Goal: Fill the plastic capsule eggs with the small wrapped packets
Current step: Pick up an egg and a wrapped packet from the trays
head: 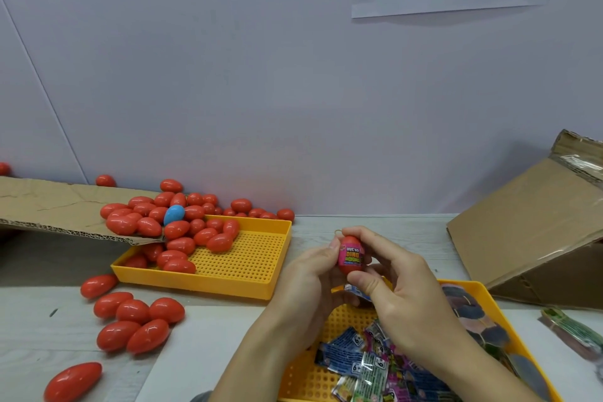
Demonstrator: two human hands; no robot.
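A red capsule egg (350, 254) with a pink printed label is held upright between both hands over the near yellow tray (489, 310). My left hand (310, 280) cups it from the left with the thumb at its top. My right hand (391, 284) pinches it from the right, thumb at its bottom. A small blue packet (357, 291) shows just below the egg, under my fingers. Several small wrapped packets (365, 365) lie in the near tray. Plain red eggs (182, 231) heap in the far yellow tray (254, 271), with one blue egg (174, 214) among them.
Several loose red eggs (137, 320) lie on the table at the left. A flat cardboard sheet (58, 205) overhangs the far tray's left side. A tilted cardboard box (528, 228) stands at the right, and a bundle of green-printed wrappers (574, 333) lies beside it.
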